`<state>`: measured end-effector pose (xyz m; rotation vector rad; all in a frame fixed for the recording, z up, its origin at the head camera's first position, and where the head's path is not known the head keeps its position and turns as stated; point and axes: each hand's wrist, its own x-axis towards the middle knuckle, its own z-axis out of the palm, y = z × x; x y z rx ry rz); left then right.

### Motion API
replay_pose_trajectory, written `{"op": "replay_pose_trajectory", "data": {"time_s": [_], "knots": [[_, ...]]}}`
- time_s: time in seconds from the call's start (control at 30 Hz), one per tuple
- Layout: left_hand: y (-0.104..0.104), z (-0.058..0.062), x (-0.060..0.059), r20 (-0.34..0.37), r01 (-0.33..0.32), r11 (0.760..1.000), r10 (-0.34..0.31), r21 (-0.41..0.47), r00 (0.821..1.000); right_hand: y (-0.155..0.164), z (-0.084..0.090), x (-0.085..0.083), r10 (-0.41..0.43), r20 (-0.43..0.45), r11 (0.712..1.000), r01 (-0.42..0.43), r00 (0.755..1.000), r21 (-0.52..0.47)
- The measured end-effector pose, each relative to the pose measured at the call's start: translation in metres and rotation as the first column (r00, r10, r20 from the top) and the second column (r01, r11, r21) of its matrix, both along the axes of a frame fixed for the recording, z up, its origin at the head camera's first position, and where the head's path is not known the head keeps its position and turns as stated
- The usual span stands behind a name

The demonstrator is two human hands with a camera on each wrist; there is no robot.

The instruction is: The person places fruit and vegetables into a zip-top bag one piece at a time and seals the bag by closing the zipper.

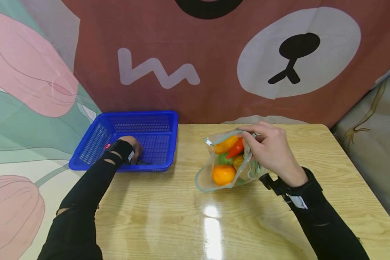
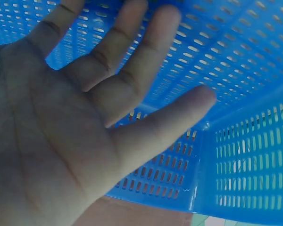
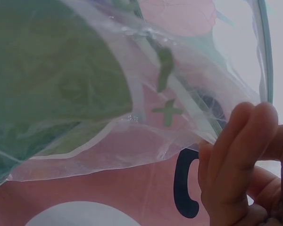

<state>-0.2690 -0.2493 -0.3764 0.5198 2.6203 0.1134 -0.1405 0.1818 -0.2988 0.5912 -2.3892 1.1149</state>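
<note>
My left hand (image 1: 135, 147) reaches down inside a blue plastic basket (image 1: 173, 144). In the left wrist view its fingers (image 2: 146, 61) look extended and spread over the slotted wall, and the fingertips are partly cut off at the top. Beside that hand in the basket lies a small dark thing (image 1: 145, 163), too small to make out. My right hand (image 1: 269, 144) pinches the rim of a clear zip bag (image 1: 203, 179) and holds its mouth open. Inside the bag are an orange fruit (image 1: 223, 175), a red pepper (image 1: 236, 148), a yellow-orange pepper (image 1: 225, 145) and several green pieces.
A light wooden table (image 1: 169, 216) carries both the basket at the back left and the bag right of centre. Behind it hangs a brown cloth backdrop (image 1: 211, 65) with a bear print. A small red thing (image 1: 107, 146) shows at the basket's left side.
</note>
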Motion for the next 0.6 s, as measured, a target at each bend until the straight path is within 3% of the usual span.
{"op": "replay_pose_trajectory", "data": {"time_s": [0.1,0.17,0.27,0.43,0.6], "knots": [[0.000,0.000,-0.004,0.046,-0.068,0.996,0.070,-0.051,0.996,0.000,0.000,0.000,-0.002,0.013,1.000,0.002,1.000,-0.005],[0.002,0.001,-0.007,0.098,-0.130,0.987,0.139,-0.097,0.985,0.000,0.000,0.001,-0.003,0.015,1.000,0.003,1.000,-0.002],[0.004,-0.003,-0.009,0.110,-0.203,0.971,0.217,-0.123,0.970,0.000,0.001,0.001,-0.004,0.013,1.000,0.004,1.000,0.003],[0.000,-0.006,-0.012,0.092,-0.184,0.978,0.193,-0.093,0.977,0.000,0.001,0.001,-0.010,0.013,1.000,0.010,1.000,0.009],[-0.004,-0.008,-0.027,0.165,-0.152,0.979,0.173,-0.135,0.971,0.001,0.000,0.001,-0.023,0.024,1.000,0.022,0.999,0.019]]}}
